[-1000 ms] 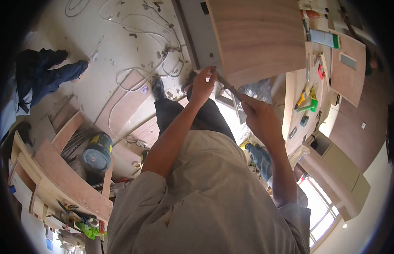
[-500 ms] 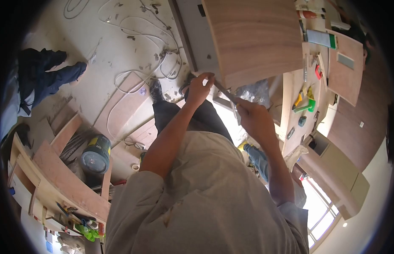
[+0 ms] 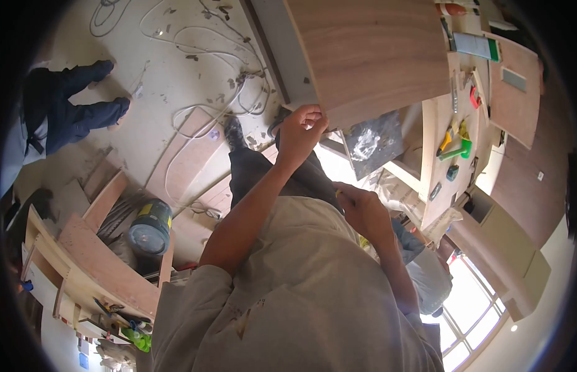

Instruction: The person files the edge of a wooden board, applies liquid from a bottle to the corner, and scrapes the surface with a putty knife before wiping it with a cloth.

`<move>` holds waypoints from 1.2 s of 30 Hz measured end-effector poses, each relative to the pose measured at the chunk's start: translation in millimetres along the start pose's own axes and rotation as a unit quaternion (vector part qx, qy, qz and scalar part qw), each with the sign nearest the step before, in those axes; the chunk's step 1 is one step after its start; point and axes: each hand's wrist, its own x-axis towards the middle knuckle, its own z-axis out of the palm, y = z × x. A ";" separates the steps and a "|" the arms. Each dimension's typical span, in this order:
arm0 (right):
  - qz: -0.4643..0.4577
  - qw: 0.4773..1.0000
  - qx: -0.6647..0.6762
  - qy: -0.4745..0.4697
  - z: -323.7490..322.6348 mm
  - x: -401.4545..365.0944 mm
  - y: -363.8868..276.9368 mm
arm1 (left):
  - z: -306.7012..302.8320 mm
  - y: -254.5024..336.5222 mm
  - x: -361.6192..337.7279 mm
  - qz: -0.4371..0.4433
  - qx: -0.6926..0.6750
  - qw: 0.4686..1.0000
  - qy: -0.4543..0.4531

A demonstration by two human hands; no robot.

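A large brown wood panel (image 3: 375, 56) stands in front of me. My left hand (image 3: 302, 129) reaches up to its lower corner and pinches the edge there. My right hand (image 3: 361, 209) is drawn back close to my chest, its fingers closed. A bit of yellow handle (image 3: 338, 193) shows at the knuckles. The rest of the thin tool it held earlier is hidden. My dark trousers and one shoe (image 3: 233, 131) show below the panel.
Another person in dark trousers (image 3: 71, 111) stands at the far left. White cables (image 3: 195, 105) loop over the dusty floor. A yellow-and-black can (image 3: 150, 227) lies by plywood pieces (image 3: 96, 266). A workbench (image 3: 438, 186) with green and yellow tools is at right.
My right hand has pulled away from the panel's edge and come back toward my body, taking the thin tool with it. My left hand stays at the panel's corner.
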 end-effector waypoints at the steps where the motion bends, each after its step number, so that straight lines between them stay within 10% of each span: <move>1: 0.003 1.000 0.003 -0.004 0.1 0.0 1.2 | 1.5 -0.2 1.4 0.004 0.009 1.000 0.010; 14: 0.042 0.998 0.036 -0.018 2.4 2.1 21.1 | 36.3 -8.8 -0.9 0.100 0.111 0.972 0.180; 36: 0.081 0.987 0.128 -0.059 27.9 33.9 51.1 | 17.7 17.3 -2.5 -0.036 0.071 0.994 0.074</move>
